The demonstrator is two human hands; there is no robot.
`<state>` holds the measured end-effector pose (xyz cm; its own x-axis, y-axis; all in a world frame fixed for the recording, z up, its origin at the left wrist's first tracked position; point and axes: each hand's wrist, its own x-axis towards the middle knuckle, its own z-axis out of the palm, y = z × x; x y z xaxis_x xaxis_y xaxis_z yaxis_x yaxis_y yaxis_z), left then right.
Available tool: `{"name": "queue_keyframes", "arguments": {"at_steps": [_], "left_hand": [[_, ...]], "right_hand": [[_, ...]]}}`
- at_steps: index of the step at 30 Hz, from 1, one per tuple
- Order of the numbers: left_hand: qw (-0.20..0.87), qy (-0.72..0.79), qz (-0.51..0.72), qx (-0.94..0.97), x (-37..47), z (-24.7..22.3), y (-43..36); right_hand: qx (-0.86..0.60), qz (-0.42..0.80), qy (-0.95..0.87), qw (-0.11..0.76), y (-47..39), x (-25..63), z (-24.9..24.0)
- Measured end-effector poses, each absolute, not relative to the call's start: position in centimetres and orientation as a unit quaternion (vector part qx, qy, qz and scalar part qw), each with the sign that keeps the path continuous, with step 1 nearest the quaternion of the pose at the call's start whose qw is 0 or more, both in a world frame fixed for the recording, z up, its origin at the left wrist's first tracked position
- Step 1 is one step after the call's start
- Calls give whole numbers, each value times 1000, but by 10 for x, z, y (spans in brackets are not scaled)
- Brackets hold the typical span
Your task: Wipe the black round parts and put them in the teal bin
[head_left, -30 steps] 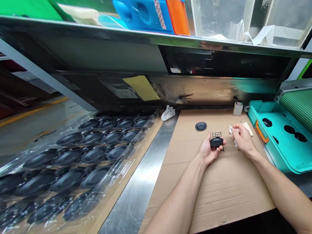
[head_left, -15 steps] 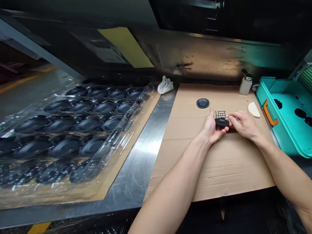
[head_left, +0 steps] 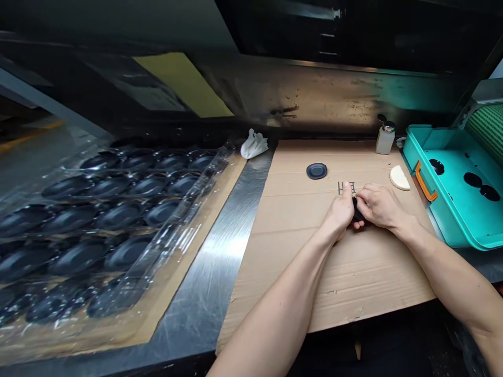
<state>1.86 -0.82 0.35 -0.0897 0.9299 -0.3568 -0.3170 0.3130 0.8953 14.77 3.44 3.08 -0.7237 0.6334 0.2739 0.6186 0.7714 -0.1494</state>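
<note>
My left hand (head_left: pixel 341 210) is closed around a dark, rounded plastic piece (head_left: pixel 357 210), mostly hidden by the fingers, with its thumb up along one side. From the right, my right hand (head_left: pixel 379 205) grips the same piece, thumb and bent fingers pressed to its upper right edge. Whether those fingertips also pinch something small is hidden. Just behind the hands, a printed mark (head_left: pixel 341 187) shows on the cardboard sheet (head_left: pixel 283 209). Farther back lies a similar dark rounded piece (head_left: pixel 316 170), flat and apart from both hands.
On the left, a clear plastic tray (head_left: pixel 173 246) carries rows of dark rounded pieces. A crumpled white cloth (head_left: pixel 253 144) lies at the back. To the right are a pump bottle (head_left: pixel 385 138), a cream-coloured half-round pad (head_left: pixel 400 178) and a teal bin (head_left: pixel 451 230) with dark pieces inside.
The dark piece has turned from lying nearly flat to being largely covered between both hands. My right hand has closed in against it. The whole view has shifted slightly.
</note>
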Motion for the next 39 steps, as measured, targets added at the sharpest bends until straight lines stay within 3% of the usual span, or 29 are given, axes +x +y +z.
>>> {"name": "queue_keyframes", "arguments": {"at_steps": [22, 27, 32, 39], "left_hand": [[549, 584, 465, 375, 21, 0, -14], [588, 549, 478, 353, 15, 6, -14], [709, 420, 533, 189, -6, 17, -10], [744, 326, 560, 162, -18, 20, -8]], "right_hand": [[-376, 11, -917, 133, 28, 145, 30], [-375, 33, -911, 171, 29, 147, 28], [-418, 59, -867, 263, 37, 160, 30], [-493, 30, -828, 267, 55, 176, 30]]}}
